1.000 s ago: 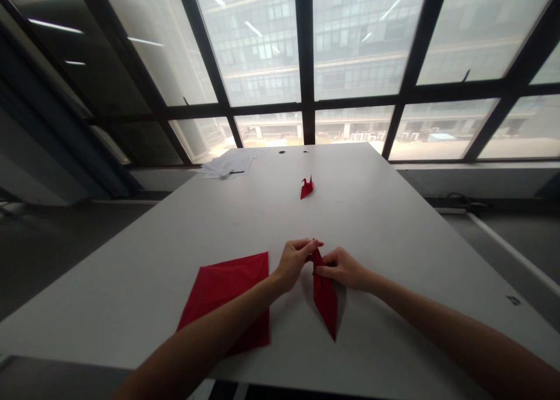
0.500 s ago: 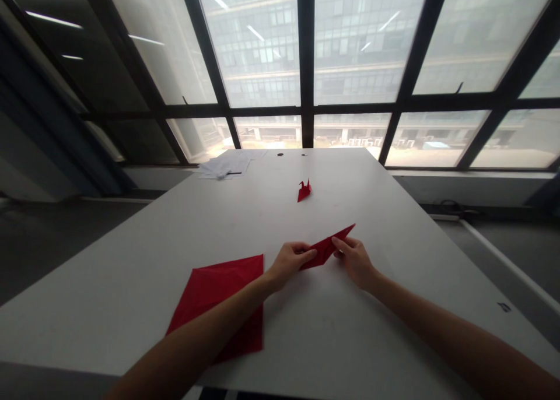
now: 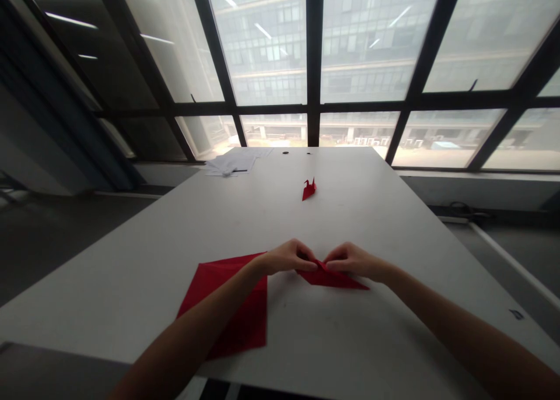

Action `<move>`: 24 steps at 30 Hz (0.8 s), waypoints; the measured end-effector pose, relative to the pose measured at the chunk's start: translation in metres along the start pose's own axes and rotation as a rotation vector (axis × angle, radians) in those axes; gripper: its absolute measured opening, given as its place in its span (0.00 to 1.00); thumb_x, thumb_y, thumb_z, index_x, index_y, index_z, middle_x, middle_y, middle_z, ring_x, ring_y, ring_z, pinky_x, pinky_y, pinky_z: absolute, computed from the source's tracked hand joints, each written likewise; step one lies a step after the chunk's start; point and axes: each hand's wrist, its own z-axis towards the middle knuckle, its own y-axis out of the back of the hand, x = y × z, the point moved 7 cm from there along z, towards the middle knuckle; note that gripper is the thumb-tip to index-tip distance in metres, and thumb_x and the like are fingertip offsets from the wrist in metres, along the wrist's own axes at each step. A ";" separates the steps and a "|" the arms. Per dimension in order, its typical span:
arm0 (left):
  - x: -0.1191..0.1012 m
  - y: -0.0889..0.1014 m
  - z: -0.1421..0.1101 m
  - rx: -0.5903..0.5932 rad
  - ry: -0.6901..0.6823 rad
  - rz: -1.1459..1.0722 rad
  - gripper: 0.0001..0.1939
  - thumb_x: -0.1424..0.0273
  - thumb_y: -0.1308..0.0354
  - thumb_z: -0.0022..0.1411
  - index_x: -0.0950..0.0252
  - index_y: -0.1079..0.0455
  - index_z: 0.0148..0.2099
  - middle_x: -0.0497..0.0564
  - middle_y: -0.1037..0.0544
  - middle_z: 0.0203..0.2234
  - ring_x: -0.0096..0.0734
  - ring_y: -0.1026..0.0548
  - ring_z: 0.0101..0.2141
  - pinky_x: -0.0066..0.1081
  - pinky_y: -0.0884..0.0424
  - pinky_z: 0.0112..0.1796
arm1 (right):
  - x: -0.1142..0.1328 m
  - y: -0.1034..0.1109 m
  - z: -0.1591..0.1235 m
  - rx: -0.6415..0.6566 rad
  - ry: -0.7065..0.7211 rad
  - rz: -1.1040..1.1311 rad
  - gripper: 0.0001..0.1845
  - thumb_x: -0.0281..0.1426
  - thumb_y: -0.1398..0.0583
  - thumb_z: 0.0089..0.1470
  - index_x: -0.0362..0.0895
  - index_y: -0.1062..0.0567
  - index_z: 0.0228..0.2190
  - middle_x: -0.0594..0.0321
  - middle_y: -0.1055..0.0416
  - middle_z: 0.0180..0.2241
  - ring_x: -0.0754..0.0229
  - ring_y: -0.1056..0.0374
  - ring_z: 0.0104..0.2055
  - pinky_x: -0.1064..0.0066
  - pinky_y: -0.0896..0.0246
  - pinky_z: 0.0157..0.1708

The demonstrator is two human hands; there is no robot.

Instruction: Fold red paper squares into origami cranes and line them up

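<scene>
A folded piece of red paper [image 3: 330,279] is between my hands, low over the white table [image 3: 371,341], one pointed end towards the right. My left hand [image 3: 292,256] pinches its upper left part. Close beside it, my right hand [image 3: 355,261] pinches the upper edge, fingers closed. The fingertips hide part of the folds. Under my left forearm lies a larger stack or sheet of red square paper [image 3: 245,312]. Farther off, a red origami crane [image 3: 308,190] stands on the table.
White papers [image 3: 231,162] with a dark pen-like stick [image 3: 240,171] lie at the table's far left. Two small dark spots or holes are near the far edge. Large windows [image 3: 271,50] rise behind the table. A small dark mark [image 3: 516,314] is at the right.
The folded paper has come lower and turned, so its right tip now points slightly down. My hands have moved closer together along its upper edge. The view has shifted slightly.
</scene>
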 end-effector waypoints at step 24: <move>0.020 -0.012 0.015 -0.539 -0.119 -0.264 0.17 0.63 0.33 0.59 0.69 0.23 0.46 0.56 0.19 0.34 0.32 0.22 0.31 0.29 0.27 0.33 | -0.028 0.011 0.011 -0.650 0.255 0.507 0.16 0.40 0.30 0.47 0.42 0.19 0.34 0.59 0.23 0.30 0.62 0.34 0.28 0.69 0.40 0.29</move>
